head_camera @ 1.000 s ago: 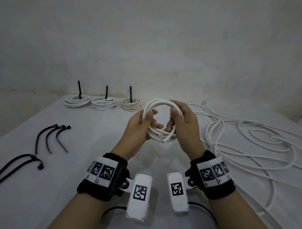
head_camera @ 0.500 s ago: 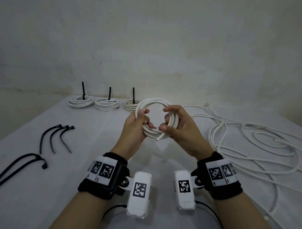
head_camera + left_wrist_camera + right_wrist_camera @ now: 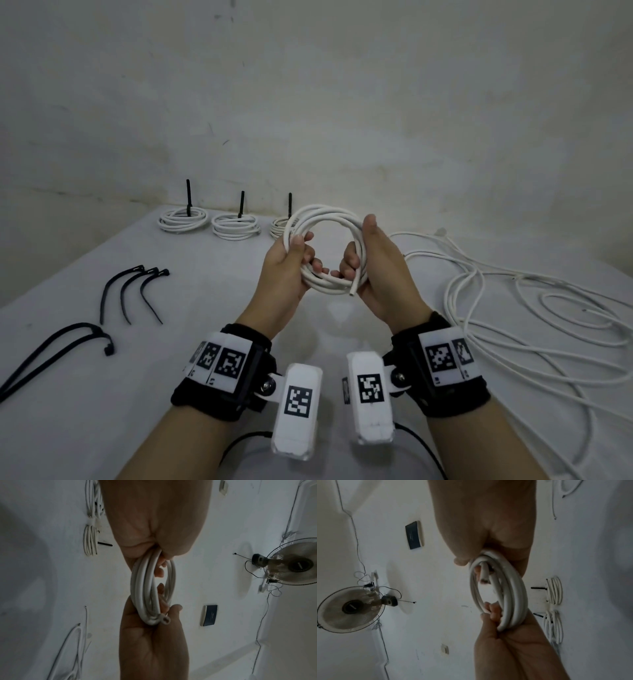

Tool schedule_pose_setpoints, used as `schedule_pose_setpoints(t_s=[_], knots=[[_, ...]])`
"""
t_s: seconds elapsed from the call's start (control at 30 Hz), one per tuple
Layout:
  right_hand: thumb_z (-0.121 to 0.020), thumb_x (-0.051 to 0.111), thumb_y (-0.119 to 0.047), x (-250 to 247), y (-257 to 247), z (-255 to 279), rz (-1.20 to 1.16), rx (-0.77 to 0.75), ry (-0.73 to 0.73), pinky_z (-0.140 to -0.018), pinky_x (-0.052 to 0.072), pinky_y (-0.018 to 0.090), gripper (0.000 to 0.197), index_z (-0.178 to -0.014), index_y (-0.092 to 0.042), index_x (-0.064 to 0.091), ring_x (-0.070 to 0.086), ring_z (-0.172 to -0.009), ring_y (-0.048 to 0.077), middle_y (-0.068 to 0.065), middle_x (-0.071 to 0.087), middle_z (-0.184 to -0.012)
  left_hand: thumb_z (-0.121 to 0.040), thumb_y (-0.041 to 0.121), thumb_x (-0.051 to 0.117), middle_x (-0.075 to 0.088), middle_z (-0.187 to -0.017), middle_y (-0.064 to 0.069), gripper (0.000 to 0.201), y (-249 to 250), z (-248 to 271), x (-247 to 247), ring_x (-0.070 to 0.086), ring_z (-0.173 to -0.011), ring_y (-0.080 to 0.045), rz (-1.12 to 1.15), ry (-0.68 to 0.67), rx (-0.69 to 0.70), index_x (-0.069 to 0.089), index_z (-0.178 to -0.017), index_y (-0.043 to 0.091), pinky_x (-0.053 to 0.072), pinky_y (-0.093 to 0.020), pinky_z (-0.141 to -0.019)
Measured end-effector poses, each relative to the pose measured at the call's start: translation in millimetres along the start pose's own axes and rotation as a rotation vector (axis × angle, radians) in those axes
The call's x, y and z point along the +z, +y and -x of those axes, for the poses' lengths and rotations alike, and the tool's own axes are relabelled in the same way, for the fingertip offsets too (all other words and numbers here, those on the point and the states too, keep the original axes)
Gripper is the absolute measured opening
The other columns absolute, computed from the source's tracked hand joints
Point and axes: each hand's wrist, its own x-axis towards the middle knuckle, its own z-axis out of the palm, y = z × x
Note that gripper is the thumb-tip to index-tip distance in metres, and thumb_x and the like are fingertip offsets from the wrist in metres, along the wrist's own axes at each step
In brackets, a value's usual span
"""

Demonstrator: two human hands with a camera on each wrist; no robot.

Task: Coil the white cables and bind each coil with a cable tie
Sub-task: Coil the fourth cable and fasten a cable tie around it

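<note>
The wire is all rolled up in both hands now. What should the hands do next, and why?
Probably keep the left hand gripping the coil and send the right hand for a loose black cable tie: the cable end is tucked in, and nothing binds this coil yet.

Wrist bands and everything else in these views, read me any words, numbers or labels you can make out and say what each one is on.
No text reads clearly.
Wrist bands: square coded markers only; tiny digits beneath, too small to read.
Camera housings: coded markers, no words.
Dark wall panel: faint print line, blurred.
Fan hub: brand mark, blurred.
</note>
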Motion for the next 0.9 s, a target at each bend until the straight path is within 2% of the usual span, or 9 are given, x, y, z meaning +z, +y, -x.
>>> schedule_pose_setpoints(t_s=[0.1, 0.17, 0.23, 0.3, 0.43, 0.53, 0.6, 0.73, 0.9], knots=[[-0.101, 0.036, -0.037, 1, 7, 0, 0.062, -0.068, -0.001, -0.053, 0.048, 0.03, 0.028, -0.111, -0.024, 0.059, 0.041, -0.044, 0.014, 0.002, 0.04, -0.052, -0.103, 0.017, 0.032, 0.041, -0.067, -0.002, 0.02, 0, -1, -4, 0.05, -0.05, -0.007, -0.052, -0.004, 0.036, 0.046, -0.116, 0.014, 0.052, -0.024, -0.057], [-0.102, 0.037, -0.035, -1, 14, 1, 0.06, -0.087, 0.016, -0.06, 0.05, 0.034, 0.027, -0.1, -0.022, 0.061, 0.042, -0.045, 0.015, 0.003, 0.041, -0.054, -0.102, 0.016, 0.035, 0.045, -0.067, -0.001, 0.031, -3, -2, -8, 0.05, -0.053, -0.01, -0.126, -0.01, 0.081, 0.034, -0.13, 0.03, 0.051, -0.027, -0.059], [-0.102, 0.037, -0.034, -4, 19, 2, 0.075, -0.093, 0.041, -0.061, 0.045, 0.036, 0.028, -0.095, -0.021, 0.06, 0.044, -0.046, 0.015, 0.004, 0.046, -0.06, -0.102, 0.017, 0.034, 0.046, -0.067, 0.0, 0.038, -6, -2, -11, 0.051, -0.056, -0.012, -0.222, -0.048, 0.116, 0.033, -0.132, 0.04, 0.049, -0.03, -0.062], [-0.102, 0.036, -0.033, -8, 21, 4, 0.113, -0.103, 0.053, -0.06, 0.043, 0.035, 0.028, -0.098, -0.019, 0.059, 0.048, -0.049, 0.016, 0.004, 0.053, -0.069, -0.103, 0.017, 0.031, 0.044, -0.069, 0.0, 0.035, -9, -3, -11, 0.05, -0.058, -0.011, -0.26, -0.086, 0.092, 0.041, -0.131, 0.036, 0.047, -0.033, -0.064], [-0.1, 0.037, -0.037, -12, 20, 6, 0.177, -0.129, 0.036, -0.055, 0.046, 0.034, 0.03, -0.106, -0.016, 0.058, 0.052, -0.052, 0.017, 0.002, 0.062, -0.079, -0.103, 0.013, 0.03, 0.043, -0.066, 0.0, 0.032, -8, -4, -9, 0.051, -0.055, -0.01, -0.212, -0.123, 0.018, 0.047, -0.126, 0.027, 0.049, -0.028, -0.059], [-0.1, 0.037, -0.036, -11, 22, 7, 0.089, -0.085, 0.036, -0.052, 0.045, 0.031, 0.033, -0.106, -0.013, 0.059, 0.05, -0.049, 0.016, 0.003, 0.058, -0.071, -0.103, 0.01, 0.03, 0.043, -0.065, 0.001, 0.033, -6, -4, -10, 0.049, -0.054, -0.011, -0.228, -0.122, 0.033, 0.048, -0.127, 0.023, 0.049, -0.027, -0.059], [-0.1, 0.037, -0.039, -8, 23, 7, -0.056, 0.025, 0.04, -0.049, 0.043, 0.026, 0.039, -0.103, -0.008, 0.059, 0.045, -0.044, 0.012, 0.001, 0.049, -0.057, -0.102, 0.009, 0.031, 0.042, -0.065, 0.001, 0.033, -6, -5, -12, 0.047, -0.053, -0.01, -0.251, -0.11, 0.059, 0.048, -0.128, 0.019, 0.046, -0.027, -0.058], [-0.095, 0.034, -0.054, -2, 17, 3, -0.393, 0.226, 0.038, -0.038, 0.035, 0.018, 0.048, -0.076, -0.013, 0.05, 0.031, -0.033, 0.006, -0.006, 0.03, -0.042, -0.101, 0.006, 0.031, 0.041, -0.064, -0.001, 0.029, -3, -5, -11, 0.046, -0.049, -0.01, -0.227, -0.118, 0.071, 0.048, -0.122, 0.017, 0.045, -0.026, -0.055], [-0.095, 0.038, -0.053, -1, 14, 6, -0.413, 0.256, 0.145, -0.03, 0.019, 0.013, 0.048, -0.062, -0.018, 0.036, 0.019, -0.026, 0.004, -0.007, 0.022, -0.035, -0.102, 0.01, 0.032, 0.045, -0.069, -0.003, 0.028, 4, 1, -8, 0.056, -0.054, -0.011, -0.364, -0.191, -0.023, 0.04, -0.126, 0.023, 0.049, -0.026, -0.059]])
